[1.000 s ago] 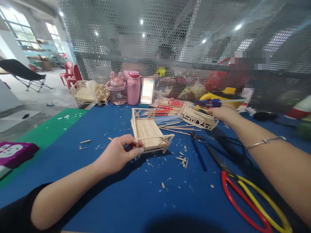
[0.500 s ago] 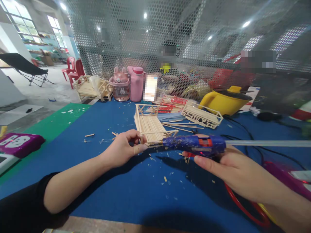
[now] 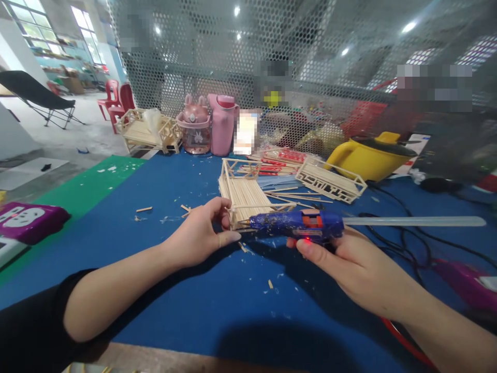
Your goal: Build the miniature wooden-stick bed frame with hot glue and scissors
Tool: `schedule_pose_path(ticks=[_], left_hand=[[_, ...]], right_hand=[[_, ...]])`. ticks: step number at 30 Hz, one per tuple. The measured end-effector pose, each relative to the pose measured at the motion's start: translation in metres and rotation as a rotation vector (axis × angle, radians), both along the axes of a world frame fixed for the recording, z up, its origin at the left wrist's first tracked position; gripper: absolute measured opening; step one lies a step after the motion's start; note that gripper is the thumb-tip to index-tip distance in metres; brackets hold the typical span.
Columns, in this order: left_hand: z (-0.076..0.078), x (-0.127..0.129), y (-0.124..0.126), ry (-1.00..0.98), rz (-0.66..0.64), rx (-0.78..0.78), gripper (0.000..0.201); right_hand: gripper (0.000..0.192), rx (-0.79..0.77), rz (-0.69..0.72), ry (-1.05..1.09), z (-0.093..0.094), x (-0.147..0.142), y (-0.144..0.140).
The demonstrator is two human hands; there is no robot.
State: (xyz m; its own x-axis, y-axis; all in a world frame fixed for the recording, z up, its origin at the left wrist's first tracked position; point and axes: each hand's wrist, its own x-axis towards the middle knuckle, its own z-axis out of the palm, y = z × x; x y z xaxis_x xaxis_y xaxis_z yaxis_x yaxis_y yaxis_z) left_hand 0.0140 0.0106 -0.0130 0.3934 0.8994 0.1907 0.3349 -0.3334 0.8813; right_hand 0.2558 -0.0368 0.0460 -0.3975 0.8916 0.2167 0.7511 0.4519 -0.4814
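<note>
My left hand [image 3: 204, 228] is closed on the near left corner of a small bed-like model made of wooden sticks [image 3: 245, 194]. My right hand [image 3: 349, 259] grips a blue hot glue gun [image 3: 295, 226], its nozzle pointing left at the model's near edge, close to my left fingers. A clear glue stick [image 3: 415, 221] juts from the back of the gun, and a small red light glows near my right thumb. Whether the nozzle touches the wood I cannot tell. The model's near rail is partly hidden behind the gun.
Loose sticks [image 3: 298, 196] and a second stick model [image 3: 330, 181] lie behind. Further back stand a yellow pot [image 3: 368, 160], a pink bottle [image 3: 224, 127], a pink jar [image 3: 194, 132] and another stick model [image 3: 142, 132]. Black cables [image 3: 411, 238] run at right; wood scraps [image 3: 271, 284] dot the blue tabletop [image 3: 174, 311].
The glue gun has moved left along the model's near edge, its tip now nearer my left fingers. My left hand keeps its hold. The view has shifted slightly.
</note>
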Motion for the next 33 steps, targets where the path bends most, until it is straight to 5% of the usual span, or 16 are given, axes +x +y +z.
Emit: schedule_pose_path(ticks=[33], left_hand=[[-0.0015, 0.0, -0.0006, -0.026, 0.012, -0.05, 0.03]], right_hand=[[0.036, -0.004, -0.02, -0.045, -0.0022, -0.0027, 0.0021]])
